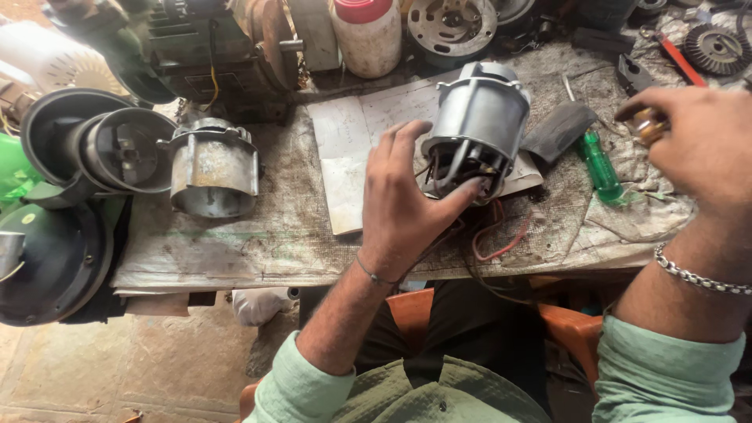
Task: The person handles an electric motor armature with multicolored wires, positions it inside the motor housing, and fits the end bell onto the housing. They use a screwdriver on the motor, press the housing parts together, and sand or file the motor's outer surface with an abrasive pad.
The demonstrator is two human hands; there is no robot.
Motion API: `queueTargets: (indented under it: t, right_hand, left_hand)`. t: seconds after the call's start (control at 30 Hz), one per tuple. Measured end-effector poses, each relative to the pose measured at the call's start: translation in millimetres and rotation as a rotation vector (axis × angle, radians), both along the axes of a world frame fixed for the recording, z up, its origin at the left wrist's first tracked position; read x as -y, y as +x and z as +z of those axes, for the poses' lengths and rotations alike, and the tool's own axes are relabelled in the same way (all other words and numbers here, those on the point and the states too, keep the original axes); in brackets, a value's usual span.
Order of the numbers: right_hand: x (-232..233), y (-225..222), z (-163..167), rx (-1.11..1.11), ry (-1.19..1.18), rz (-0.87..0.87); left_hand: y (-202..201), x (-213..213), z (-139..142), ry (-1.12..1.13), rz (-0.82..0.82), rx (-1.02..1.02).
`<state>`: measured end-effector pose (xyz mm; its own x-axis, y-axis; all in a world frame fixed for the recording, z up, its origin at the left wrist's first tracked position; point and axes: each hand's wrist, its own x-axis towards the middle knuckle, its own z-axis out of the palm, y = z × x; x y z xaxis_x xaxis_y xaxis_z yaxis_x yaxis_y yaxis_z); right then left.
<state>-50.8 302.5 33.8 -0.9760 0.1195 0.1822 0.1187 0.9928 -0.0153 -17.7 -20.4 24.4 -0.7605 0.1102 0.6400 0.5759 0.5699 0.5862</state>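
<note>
My left hand (403,200) grips the lower rim of a grey metal motor housing (479,117) that stands tilted on a sheet of white paper (352,149). Red and dark wires (493,235) trail from the housing's open end toward the bench edge. Off to the right, my right hand (701,141) is raised above the bench and pinches a small brass-coloured part (648,125) between its fingertips. A green-handled screwdriver (600,164) lies just left of that hand.
A second grey motor casing (213,166) stands at the left, beside dark round covers (102,145). A white bottle with a red cap (368,31), a green machine (188,47), a gear wheel (717,48) and other metal parts crowd the back. The bench edge (313,276) faces me.
</note>
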Motion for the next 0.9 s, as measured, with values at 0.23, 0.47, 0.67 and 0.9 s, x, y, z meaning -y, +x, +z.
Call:
queueTargets:
  t: [0.23,0.47,0.67,0.9]
  right_hand:
    - [-8.3,11.5,13.1,-0.018,0.055,0.133]
    - [44.7,27.4,44.0,0.273,-0.028,0.186]
    - [53.9,42.5,56.2,0.248,0.0,0.227]
    - [33.8,50.3,52.6,0.04,-0.144,0.401]
  left_hand:
    - [-2.6,-11.7,5.4,-0.048,-0.057,0.12]
    - [-52.7,-4.6,29.2,-0.08,-0.011,0.543]
    - [-103.8,-24.1,24.1,-0.073,-0.169,0.693]
    - [-129.1,-42.2,8.4,-0.23,-0.207,0.69]
